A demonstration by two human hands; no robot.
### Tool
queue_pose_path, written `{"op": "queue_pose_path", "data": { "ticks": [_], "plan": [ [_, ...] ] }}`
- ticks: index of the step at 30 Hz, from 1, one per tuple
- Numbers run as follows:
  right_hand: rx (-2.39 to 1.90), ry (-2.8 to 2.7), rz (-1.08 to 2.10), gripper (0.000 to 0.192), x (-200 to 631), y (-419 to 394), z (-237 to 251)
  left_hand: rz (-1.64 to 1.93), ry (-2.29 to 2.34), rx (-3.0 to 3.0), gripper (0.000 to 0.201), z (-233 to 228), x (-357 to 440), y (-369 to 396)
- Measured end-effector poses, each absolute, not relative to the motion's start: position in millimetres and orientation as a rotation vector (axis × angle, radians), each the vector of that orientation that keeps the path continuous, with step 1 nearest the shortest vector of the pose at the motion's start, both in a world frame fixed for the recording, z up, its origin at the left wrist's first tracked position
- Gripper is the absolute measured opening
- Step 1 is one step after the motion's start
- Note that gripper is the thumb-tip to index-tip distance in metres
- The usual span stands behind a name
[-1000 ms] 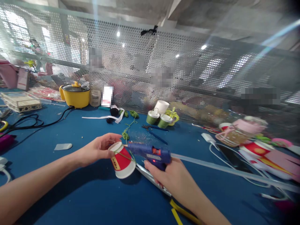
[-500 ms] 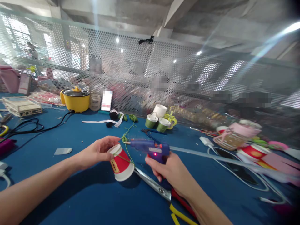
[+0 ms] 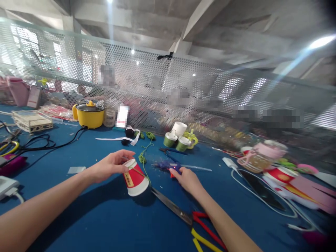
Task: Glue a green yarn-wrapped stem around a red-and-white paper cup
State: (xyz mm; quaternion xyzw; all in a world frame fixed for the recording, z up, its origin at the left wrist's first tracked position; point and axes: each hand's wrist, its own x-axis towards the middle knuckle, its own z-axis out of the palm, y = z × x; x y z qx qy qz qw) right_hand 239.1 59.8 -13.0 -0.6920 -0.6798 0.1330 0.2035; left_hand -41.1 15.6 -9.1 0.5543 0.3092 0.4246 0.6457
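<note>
My left hand [image 3: 117, 163] is closed on a red and white paper cup [image 3: 135, 177], which is tilted with its wide rim towards the table. Green yarn [image 3: 146, 174] runs across the cup's side and back to a small tangle behind it. My right hand [image 3: 186, 178] grips the handle of a blue hot glue gun [image 3: 168, 166], blurred by motion, low over the table with its nozzle pointing left. A clear glue stick [image 3: 196, 168] sticks out of its back end. Large scissors [image 3: 175, 208] with red and yellow handles lie in front of the right hand, blades towards the cup.
Green-wrapped cups [image 3: 183, 143] and blue-handled pliers [image 3: 173, 151] are behind the glue gun. A yellow electric pot [image 3: 91, 115] stands back left, its black cord across the table. At right lie a phone [image 3: 262, 190] with white cables and a pink-lidded jar [image 3: 262, 157].
My right hand has carried the glue gun away from the cup, lowering it towards the table further back. My left hand keeps holding the cup. The camera view has shifted slightly.
</note>
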Motion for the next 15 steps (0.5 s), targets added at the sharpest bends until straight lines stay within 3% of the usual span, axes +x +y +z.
{"op": "queue_pose_path", "data": {
  "ticks": [4,8,15],
  "plan": [
    [-1.771,-2.062,0.153,0.022,222,47,7,0.946,0.716,1.257,0.045,-7,-41,13],
    [-1.293,-2.346,0.572,0.015,176,15,31,0.922,0.695,1.257,0.044,-7,-39,11],
    [-1.175,-2.33,0.701,0.009,149,0,31,0.852,0.63,1.285,0.043,-8,-40,11]
  ]
}}
